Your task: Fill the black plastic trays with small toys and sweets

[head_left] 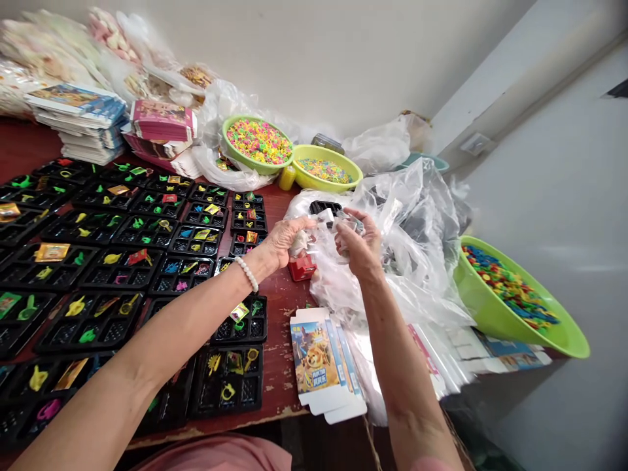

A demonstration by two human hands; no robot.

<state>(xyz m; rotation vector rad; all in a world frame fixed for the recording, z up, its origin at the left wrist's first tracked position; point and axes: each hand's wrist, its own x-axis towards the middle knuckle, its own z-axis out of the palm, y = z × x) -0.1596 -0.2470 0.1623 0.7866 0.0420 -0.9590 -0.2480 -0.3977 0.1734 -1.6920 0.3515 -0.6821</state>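
My left hand (283, 241), with a white bead bracelet at the wrist, is closed around something small and pale that I cannot make out. My right hand (363, 242) curls its fingers around small clear plastic packets (349, 229); their contents are blurred. Both hands are raised over the table's right part, a short gap apart. Below my left hand sits a small red box (301, 268). Crumpled clear plastic bags (407, 229) spread under and beyond my right hand, with a black tray (325, 207) among them. Flattened printed cartons (318, 360) lie nearer to me.
Black compartment trays (120, 268) with small colourful toys and sachets cover the table's left. Behind stand carton stacks (93, 121), a green basin (258, 167) and a yellow-green basin (324, 186) of small pieces. Another green basin (564, 327) is at the right, beside the wall.
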